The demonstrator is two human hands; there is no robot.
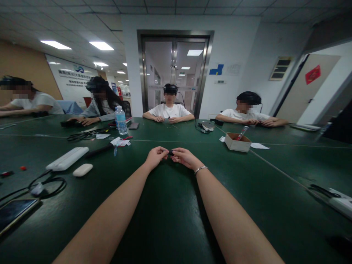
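Note:
Both arms stretch forward over the dark green table (170, 205). My left hand (157, 157) and my right hand (184, 157) meet near the middle of the view, fingertips close together. Between them is a small black object (171, 152), too small to identify. The right thumb and fingers are pinched on it. My left thumb and forefinger are pressed together right beside it; what they hold, if anything, is too small to tell. A silver bracelet (201, 170) circles the right wrist.
Left lie a white power bank (67, 158), a white oval case (83, 169), a phone (17, 212) and cables. Farther off stand a water bottle (121, 120) and an open box (237, 142). A power strip (341, 202) is at right. Several people sit across.

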